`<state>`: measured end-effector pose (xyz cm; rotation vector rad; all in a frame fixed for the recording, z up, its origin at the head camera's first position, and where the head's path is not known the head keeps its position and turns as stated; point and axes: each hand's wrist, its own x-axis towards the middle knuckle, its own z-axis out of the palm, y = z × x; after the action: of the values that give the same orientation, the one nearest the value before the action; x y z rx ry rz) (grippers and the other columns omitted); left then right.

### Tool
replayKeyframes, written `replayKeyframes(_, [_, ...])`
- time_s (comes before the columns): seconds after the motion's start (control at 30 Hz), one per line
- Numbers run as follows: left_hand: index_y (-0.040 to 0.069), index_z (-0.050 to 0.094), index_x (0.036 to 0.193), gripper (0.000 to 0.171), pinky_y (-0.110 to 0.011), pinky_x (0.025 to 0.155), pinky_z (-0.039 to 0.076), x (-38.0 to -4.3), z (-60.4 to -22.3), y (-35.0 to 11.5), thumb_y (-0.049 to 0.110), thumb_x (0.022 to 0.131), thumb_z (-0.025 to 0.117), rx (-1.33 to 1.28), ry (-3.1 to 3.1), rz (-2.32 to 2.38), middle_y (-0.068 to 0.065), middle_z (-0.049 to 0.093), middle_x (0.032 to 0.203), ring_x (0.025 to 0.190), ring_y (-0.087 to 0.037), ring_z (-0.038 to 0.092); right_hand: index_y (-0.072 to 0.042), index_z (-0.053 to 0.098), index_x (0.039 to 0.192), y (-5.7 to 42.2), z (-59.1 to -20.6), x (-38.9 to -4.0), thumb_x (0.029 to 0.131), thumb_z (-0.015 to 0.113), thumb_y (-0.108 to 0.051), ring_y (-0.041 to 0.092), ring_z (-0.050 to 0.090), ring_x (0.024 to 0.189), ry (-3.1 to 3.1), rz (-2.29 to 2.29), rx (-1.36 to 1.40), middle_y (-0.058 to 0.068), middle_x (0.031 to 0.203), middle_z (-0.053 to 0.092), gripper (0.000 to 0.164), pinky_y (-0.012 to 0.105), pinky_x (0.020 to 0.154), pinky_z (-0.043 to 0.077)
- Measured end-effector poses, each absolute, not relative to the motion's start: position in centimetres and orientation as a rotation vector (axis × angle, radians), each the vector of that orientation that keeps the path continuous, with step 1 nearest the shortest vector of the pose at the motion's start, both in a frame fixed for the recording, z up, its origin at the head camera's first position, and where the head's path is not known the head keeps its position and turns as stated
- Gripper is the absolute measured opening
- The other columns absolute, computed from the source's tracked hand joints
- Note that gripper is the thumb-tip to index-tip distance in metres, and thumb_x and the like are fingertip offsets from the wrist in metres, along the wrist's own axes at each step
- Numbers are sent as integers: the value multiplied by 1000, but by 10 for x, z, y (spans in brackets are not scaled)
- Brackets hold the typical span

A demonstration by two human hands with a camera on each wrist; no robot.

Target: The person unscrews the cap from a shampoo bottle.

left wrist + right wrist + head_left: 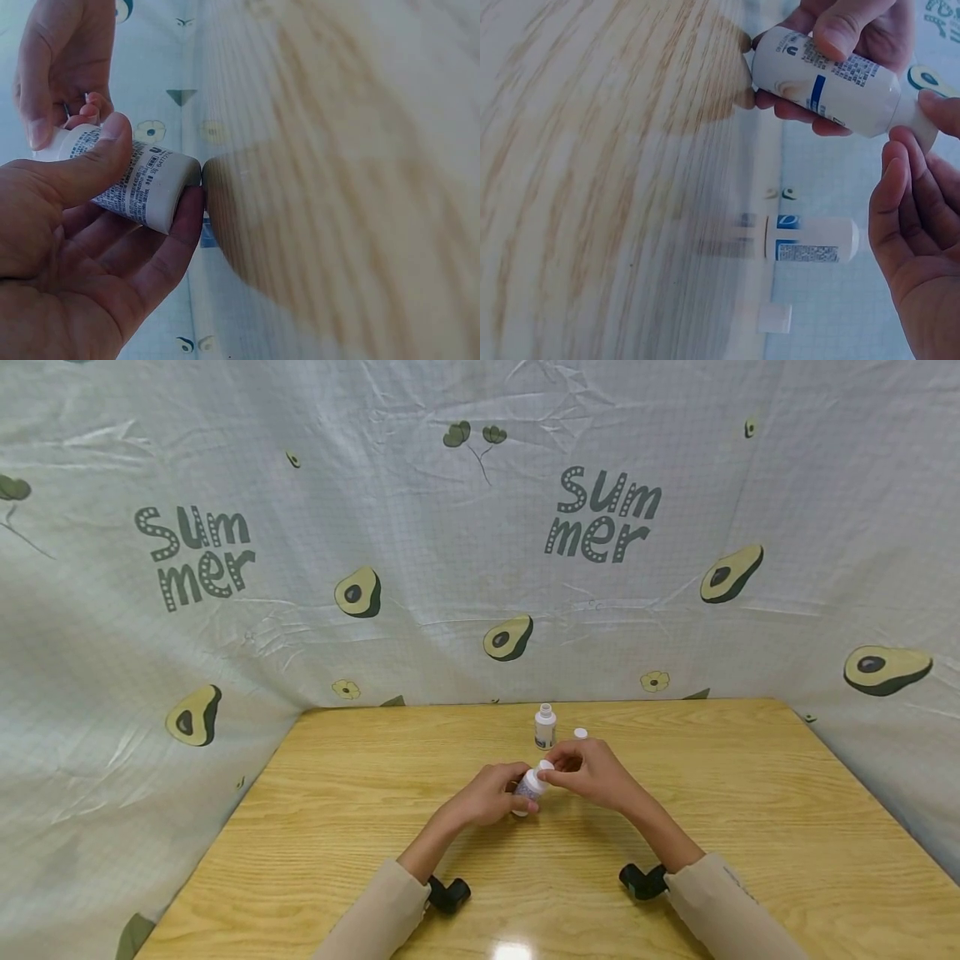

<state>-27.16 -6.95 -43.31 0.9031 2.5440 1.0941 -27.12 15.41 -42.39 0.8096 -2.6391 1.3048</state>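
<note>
My left hand [491, 793] grips a small white bottle [146, 184] with printed text, thumb on one side and fingers round the other. The bottle leans to the right, its base close to the tabletop. At its top, my right hand [592, 772] pinches the white cap [917, 120] between thumb and fingers. Whether the cap is tight or loose on the neck, I cannot tell. Behind the hands stands a second white bottle [545, 729], upright and uncapped, with a blue-marked label [808, 252]. A loose white cap [581, 733] lies to its right, partly hidden by my right hand in the head view.
The hands work above a glossy wooden table [360, 777]. A pale curtain [420, 527] printed with avocados and lettering hangs along its back and sides. Black devices [450, 896] are strapped at both wrists, beneath beige sleeves [382, 910].
</note>
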Motion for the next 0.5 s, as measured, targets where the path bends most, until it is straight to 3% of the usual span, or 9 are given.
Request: replayKeyframes(0.5, [4,65,123,26,-26,79,53,-273,-434,-72,13,99,70,945,2506,1100,-10,71,113,99,-16,65,-9,78,95,155,-426,-273,91,80,-21,7,57,70,-2602,1322,836,-2,80,68,12,21,63,51])
